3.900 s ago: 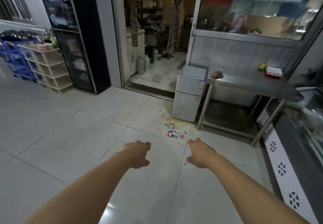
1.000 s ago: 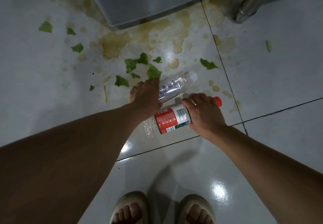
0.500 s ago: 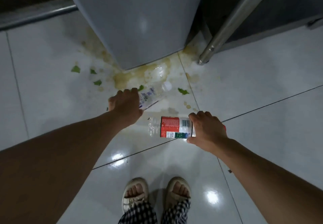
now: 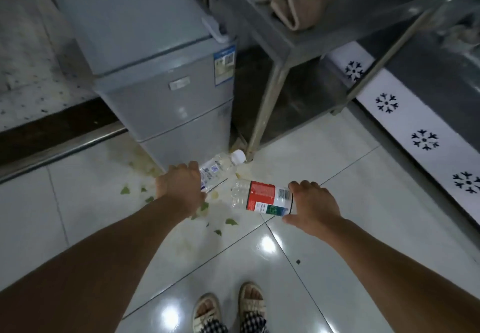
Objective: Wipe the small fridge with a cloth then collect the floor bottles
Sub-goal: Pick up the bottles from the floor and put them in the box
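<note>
My left hand (image 4: 181, 185) grips a clear bottle with a white cap and a blue-printed label (image 4: 220, 167), held above the floor in front of the small grey fridge (image 4: 166, 93). My right hand (image 4: 313, 206) grips a clear bottle with a red label (image 4: 262, 197) by its top end; its cap is hidden under my palm. A folded beige cloth (image 4: 293, 5) lies on the steel table (image 4: 259, 28) to the right of the fridge.
Green leaf scraps (image 4: 231, 221) and a yellowish spill (image 4: 145, 166) cover the white tiles at the fridge's foot. A table leg (image 4: 265, 114) stands right of the fridge. A white chest with snowflake marks (image 4: 415, 130) runs along the right. My sandalled feet (image 4: 231, 309) are below.
Both hands have lifted their bottles off the floor and the view has risen, bringing the fridge top, the table and the cloth into sight.
</note>
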A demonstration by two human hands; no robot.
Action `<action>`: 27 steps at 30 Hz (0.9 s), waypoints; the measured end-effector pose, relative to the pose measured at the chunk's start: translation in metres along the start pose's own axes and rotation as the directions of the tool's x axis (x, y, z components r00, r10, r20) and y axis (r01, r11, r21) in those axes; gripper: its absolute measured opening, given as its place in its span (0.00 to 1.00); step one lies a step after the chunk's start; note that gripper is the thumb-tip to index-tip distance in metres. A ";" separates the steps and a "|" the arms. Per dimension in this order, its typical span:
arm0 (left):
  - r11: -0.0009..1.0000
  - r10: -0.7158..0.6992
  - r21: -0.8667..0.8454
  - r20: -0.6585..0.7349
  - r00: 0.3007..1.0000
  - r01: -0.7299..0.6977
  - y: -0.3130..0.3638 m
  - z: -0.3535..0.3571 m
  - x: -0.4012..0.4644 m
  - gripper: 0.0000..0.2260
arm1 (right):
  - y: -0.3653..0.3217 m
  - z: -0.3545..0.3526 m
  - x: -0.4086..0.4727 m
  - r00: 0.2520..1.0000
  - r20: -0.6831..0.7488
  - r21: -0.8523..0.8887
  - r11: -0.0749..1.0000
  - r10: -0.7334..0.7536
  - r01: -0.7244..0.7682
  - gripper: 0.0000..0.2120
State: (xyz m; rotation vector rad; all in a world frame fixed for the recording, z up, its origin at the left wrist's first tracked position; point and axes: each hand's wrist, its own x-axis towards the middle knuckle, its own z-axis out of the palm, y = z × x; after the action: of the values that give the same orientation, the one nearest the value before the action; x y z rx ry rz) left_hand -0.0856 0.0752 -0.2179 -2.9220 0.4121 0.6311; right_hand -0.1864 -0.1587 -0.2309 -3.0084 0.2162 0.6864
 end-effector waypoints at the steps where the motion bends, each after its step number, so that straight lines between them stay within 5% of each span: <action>1: 1.000 0.026 0.014 -0.018 1.000 -0.025 0.003 -0.016 -0.011 0.22 | 0.006 -0.012 -0.017 1.000 -0.010 0.012 1.000 0.029 -0.029 0.31; 10: 0.967 0.249 0.087 -0.090 0.964 -0.241 0.066 -0.112 -0.082 0.22 | 0.066 -0.078 -0.162 0.950 -0.120 0.121 0.954 0.288 -0.274 0.31; 27: 0.787 0.616 0.245 -0.282 0.736 -0.566 0.283 -0.175 -0.312 0.23 | 0.198 -0.077 -0.474 0.693 -0.229 0.276 0.728 0.684 -0.628 0.31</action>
State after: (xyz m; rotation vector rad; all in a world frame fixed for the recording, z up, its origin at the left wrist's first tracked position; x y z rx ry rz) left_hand -0.3735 -0.1518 0.0536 -2.7226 1.4122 0.1032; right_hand -0.6054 -0.3008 0.0416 -2.7923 1.3534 0.1572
